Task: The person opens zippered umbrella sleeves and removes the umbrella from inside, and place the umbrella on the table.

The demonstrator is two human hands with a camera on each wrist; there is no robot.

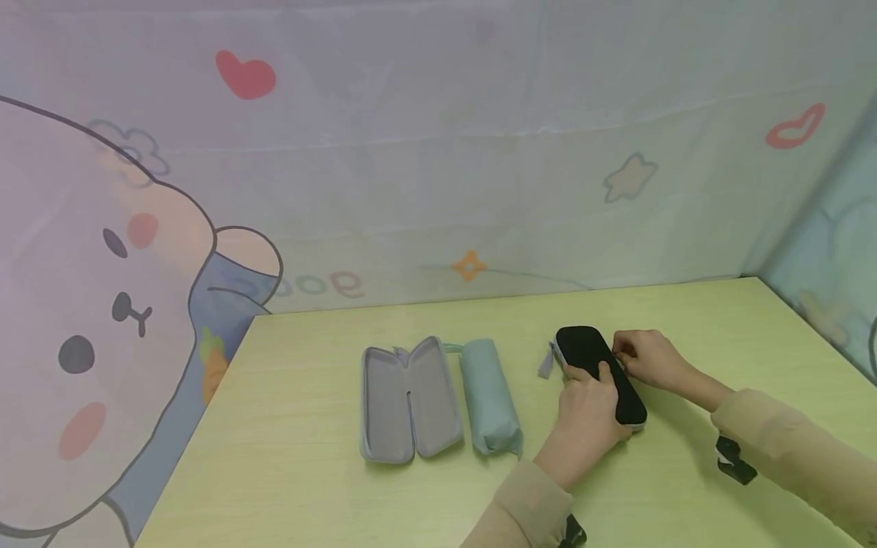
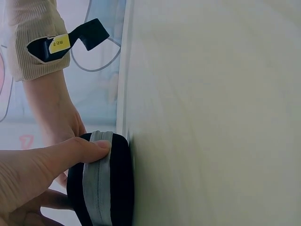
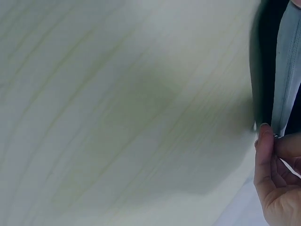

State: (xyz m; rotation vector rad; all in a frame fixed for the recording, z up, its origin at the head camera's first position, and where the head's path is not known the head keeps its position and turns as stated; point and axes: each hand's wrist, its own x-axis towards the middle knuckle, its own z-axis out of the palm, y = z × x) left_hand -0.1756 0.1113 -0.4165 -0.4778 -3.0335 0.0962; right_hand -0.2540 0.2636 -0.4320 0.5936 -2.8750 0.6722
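Probably a cloth-walled indoor booth: cartoon-print hangings [image 1: 425, 175] behind a yellowish table [image 1: 294, 396].

the left hand [image 1: 591, 409] holds a black case [image 1: 585, 347], the right hand [image 1: 648, 358] curled at its right edge.

Black case [image 1: 588, 350], oblong, rounded corners. Grey zip band [image 2: 98, 188] along the side, teeth meeting where visible. Lies flat, aslant, on right half of tabletop [image 1: 288, 426]; grey tag [image 1: 546, 362] at far end.
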